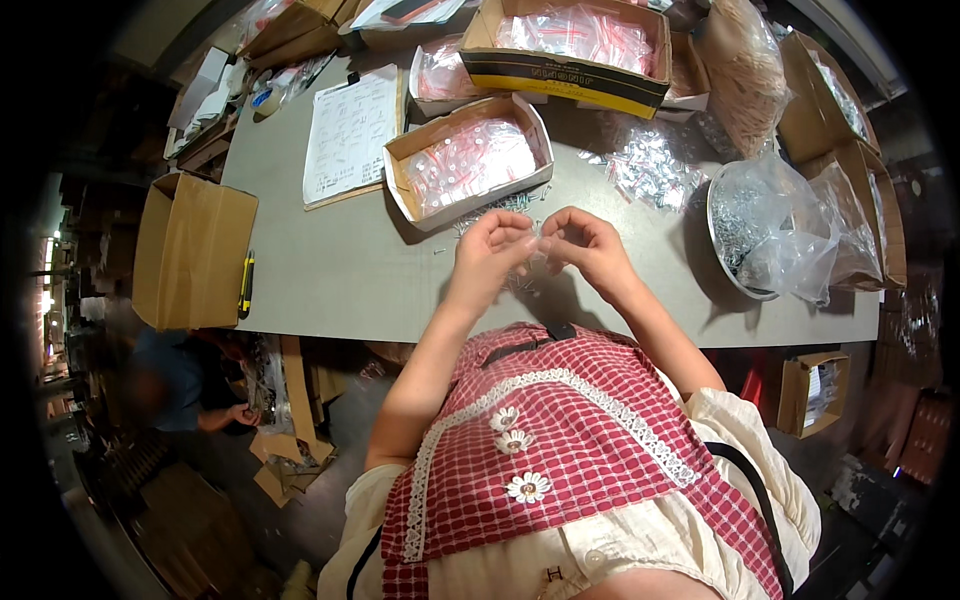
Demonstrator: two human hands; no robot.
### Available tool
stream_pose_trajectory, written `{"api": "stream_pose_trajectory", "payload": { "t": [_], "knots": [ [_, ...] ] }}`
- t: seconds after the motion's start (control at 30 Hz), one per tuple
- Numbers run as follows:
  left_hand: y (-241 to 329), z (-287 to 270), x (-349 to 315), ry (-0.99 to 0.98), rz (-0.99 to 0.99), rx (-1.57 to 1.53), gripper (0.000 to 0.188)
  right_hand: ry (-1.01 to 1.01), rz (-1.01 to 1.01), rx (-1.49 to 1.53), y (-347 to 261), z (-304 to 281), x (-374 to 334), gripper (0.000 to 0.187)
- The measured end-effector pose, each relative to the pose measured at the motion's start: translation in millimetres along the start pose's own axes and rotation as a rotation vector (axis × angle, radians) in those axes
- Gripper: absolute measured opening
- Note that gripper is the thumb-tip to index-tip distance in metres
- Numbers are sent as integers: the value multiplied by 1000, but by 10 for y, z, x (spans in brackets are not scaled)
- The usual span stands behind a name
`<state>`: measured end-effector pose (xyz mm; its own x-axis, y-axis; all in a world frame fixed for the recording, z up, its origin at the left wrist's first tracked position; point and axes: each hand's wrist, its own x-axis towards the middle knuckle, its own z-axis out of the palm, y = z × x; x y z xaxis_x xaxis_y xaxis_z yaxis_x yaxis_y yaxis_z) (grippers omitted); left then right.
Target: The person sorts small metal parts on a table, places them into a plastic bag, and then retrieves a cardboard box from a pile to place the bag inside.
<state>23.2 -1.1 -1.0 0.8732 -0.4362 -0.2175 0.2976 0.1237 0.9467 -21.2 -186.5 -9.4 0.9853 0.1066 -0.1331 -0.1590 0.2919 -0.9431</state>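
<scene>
My left hand (487, 262) and my right hand (592, 250) meet above the grey table, fingertips pinched close together. Between them is a small clear plastic bag (541, 246), gripped from both sides; its contents are too small to make out. Loose screws (520, 281) lie on the table under and just beyond my hands. Right behind them, a shallow white-edged cardboard box (468, 208) holds clear bags with red strips and small pale round pieces. Farther right, a pile of small shiny metal parts (650, 165) is spread on the tabletop.
A bowl of screws (735, 235), partly covered by plastic, stands at right. A clipboard with paper (352, 135) lies left of the box. At the left edge are a cardboard box (195, 255) and a yellow knife (246, 285). Another person (185, 375) works at lower left.
</scene>
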Motion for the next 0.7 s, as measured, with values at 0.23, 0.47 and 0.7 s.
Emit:
{"api": "stream_pose_trajectory", "payload": {
  "t": [0.23,0.47,0.7],
  "knots": [
    [-150,21,-50,45,78,44,16,-32,178,-45,-78,9,-128,10],
    [-114,17,-106,-60,17,-60,14,-101,252,-217,-208,-3,-188,17],
    [-77,43,-150,148,270,537,19,-68,37,-209,-11,-21,-177,24]
  ]
}}
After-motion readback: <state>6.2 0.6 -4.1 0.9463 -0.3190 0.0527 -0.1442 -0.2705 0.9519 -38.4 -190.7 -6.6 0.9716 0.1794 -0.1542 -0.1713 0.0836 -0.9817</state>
